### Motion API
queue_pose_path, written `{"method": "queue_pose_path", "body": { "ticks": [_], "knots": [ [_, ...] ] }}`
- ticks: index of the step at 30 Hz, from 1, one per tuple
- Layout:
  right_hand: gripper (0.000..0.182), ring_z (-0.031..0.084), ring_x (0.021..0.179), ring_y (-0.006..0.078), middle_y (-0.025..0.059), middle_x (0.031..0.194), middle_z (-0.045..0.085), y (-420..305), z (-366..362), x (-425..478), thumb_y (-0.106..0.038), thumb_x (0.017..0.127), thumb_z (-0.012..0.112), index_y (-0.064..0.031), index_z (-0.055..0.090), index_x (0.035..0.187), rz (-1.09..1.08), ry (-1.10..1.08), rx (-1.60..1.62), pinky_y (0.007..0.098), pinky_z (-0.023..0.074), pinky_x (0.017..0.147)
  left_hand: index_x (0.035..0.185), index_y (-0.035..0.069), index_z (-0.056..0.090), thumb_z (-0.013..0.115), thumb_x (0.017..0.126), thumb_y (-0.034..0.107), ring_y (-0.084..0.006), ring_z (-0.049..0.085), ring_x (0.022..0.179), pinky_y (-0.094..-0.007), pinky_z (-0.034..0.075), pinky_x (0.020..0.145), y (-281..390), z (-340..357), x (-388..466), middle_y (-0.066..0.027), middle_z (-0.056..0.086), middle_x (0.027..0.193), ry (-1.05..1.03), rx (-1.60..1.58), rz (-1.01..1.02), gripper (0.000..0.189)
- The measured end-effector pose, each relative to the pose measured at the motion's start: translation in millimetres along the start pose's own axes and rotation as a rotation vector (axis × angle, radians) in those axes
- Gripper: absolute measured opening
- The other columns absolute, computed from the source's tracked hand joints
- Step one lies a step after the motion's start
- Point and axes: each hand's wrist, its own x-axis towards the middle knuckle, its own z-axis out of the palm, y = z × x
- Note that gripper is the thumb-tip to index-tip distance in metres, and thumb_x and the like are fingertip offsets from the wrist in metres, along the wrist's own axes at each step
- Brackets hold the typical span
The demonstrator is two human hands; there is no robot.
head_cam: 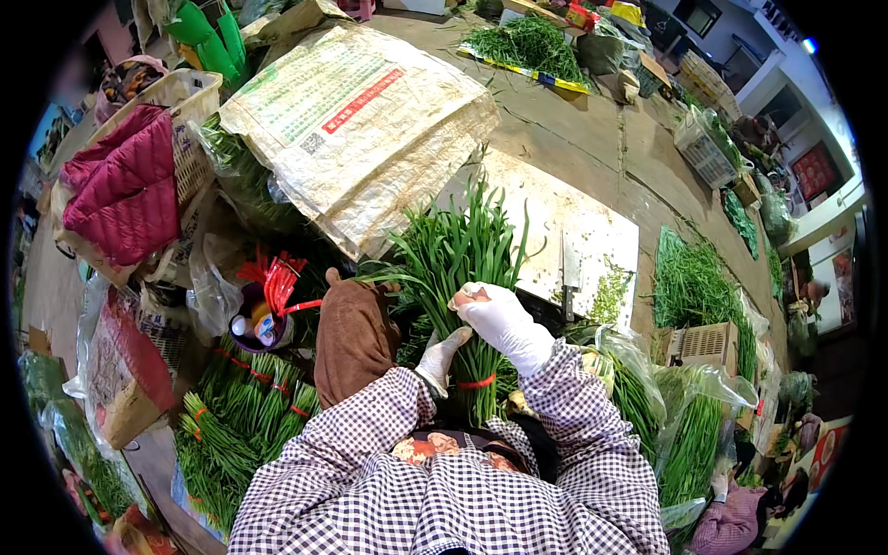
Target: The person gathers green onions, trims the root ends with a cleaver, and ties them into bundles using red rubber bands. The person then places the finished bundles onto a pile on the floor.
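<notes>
A bunch of green Chinese chives [454, 257] stands upright before me, leaves pointing away, with a red tie [476, 382] around its lower stalks. My left hand [444, 354], in a white glove, holds the bunch from the left, just above the tie. My right hand [496, 312], gloved in white with bare fingertips showing, is at the right side of the leaves, its fingers bent together; whether it pinches a leaf cannot be told. Beyond, a cleaver [570, 267] lies on a white board [534, 201] with green scraps. Tied bunches of chives [243, 402] are piled at the left.
A purple bucket [260, 326] with red ties [281, 277] stands left of a brown cloth [357, 333]. A large woven sack [361, 125] lies beyond. Plastic bags of chives [687, 430] are at the right, near a beige crate [701, 345]. A magenta padded jacket [125, 187] hangs over a basket.
</notes>
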Motion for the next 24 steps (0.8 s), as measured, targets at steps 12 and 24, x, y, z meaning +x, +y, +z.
{"method": "queue_pose_path", "body": {
  "ticks": [12,24],
  "knots": [
    [0.01,0.063,0.069,0.0138,0.0069,0.078,0.065,17,-41,-49,-0.008,0.082,0.065,0.0017,0.064,0.085,-0.018,0.232,0.418,0.025,0.0512,0.066,0.116,0.005,0.055,0.062,0.087,0.019,-0.0201,0.064,0.087,-0.0354,0.055,0.075,-10,-20,20,-0.0075,0.064,0.101,-0.132,-0.153,-0.087,0.033],
    [0.021,0.062,0.08,0.0204,0.0066,0.085,0.064,-17,-26,1,-0.017,0.074,0.073,-0.008,0.065,0.091,-0.131,0.54,-0.449,0.0305,0.0513,0.071,0.122,0.004,0.049,0.066,0.086,0.021,-0.0178,0.058,0.097,-0.0324,0.05,0.083,1,18,-10,-0.0082,0.06,0.111,0.019,0.028,-0.016,0.043]
  ]
}}
